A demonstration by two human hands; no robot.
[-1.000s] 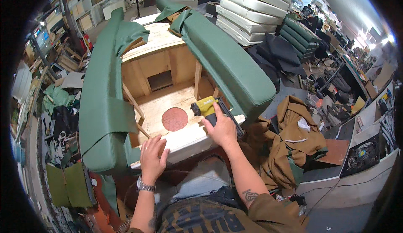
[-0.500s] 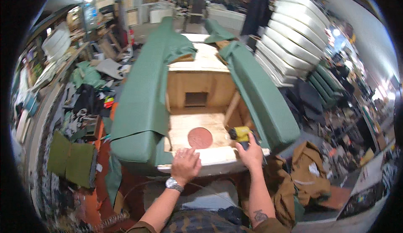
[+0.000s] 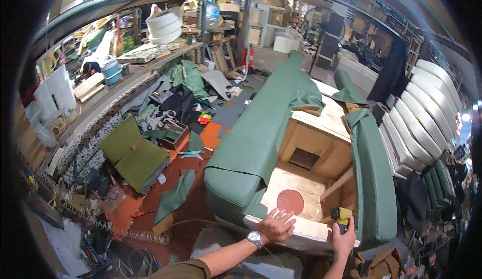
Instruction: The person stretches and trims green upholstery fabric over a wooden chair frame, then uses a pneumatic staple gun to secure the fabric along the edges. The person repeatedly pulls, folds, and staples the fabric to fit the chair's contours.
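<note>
In front of me stands a wooden furniture frame with two long padded sides in green upholstery, the left one and the right one. My left hand, a watch on its wrist, lies on the pale front board with its fingers stretched out. It holds nothing. Just beyond its fingertips a round reddish hole shows in the wooden bottom. My right hand is wrapped round the handle of a pistol-shaped yellow-and-black power tool, above the right end of that board. The tool's tip is too small to tell.
At the left, olive cushions, green scraps and offcuts litter the floor, with a thin hose near the frame. A workbench runs along the left. White foam pads are stacked at the right; brown cloth lies below.
The view has swung left, so the frame now appears further right and tilted. My left hand stays on the front board, and my right hand still grips the power tool.
</note>
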